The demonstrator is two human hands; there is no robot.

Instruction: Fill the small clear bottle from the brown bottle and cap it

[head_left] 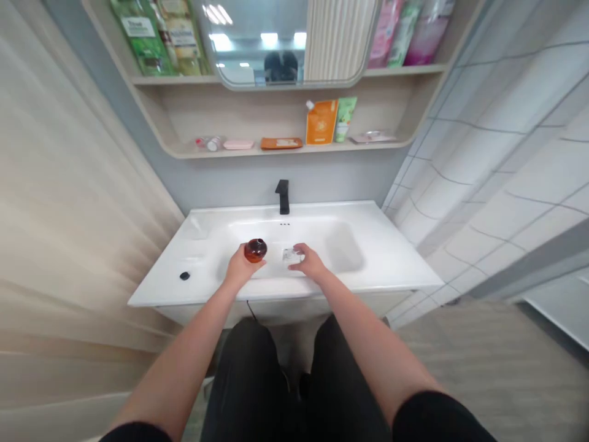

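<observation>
My left hand [241, 267] is wrapped round a brown bottle [256, 252] with a dark, shiny top, held over the left part of the white sink [352, 245]. To its right, my right hand [309, 263] grips a small clear container [291, 255] by its right side, thumb and fingers on either edge. The container's contents cannot be made out. Both things are above the basin, apart from each other. A black faucet [284, 197] stands behind them at the back of the sink.
A small black cap-like piece [184, 275] lies on the counter at left. Above, a wall shelf [221, 152] holds an orange pouch [321, 122], a green tube [345, 119], a pink bar-shaped item [238, 144] and an orange flat pack [281, 143]. A mirror [257, 37] hangs over it.
</observation>
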